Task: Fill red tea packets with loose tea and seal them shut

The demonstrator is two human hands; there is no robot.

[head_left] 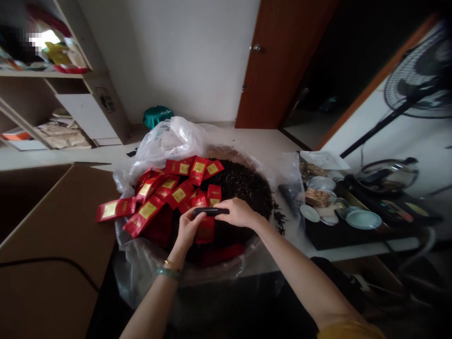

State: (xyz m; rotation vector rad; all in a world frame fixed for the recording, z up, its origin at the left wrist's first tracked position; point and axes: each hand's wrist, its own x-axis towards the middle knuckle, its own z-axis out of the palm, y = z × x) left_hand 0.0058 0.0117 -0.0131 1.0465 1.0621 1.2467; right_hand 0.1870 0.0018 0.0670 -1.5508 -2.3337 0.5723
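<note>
A big round basket lined with a clear plastic bag (165, 141) holds a heap of dark loose tea leaves (243, 186). Many red packets with gold labels (169, 188) lie over its left half. My left hand (189, 226) pinches a red packet (205, 230) upright by its top. My right hand (237, 212) is closed on a thin black bar-shaped tool (211, 212), held level across the top of that packet. Both hands hover over the near middle of the basket.
A brown cardboard box (52, 235) stands at the left. A dark tea tray (339, 230) with small cups and dishes sits at the right, a kettle (386, 174) behind it. Shelves stand far left; a wooden door and a fan are at the back right.
</note>
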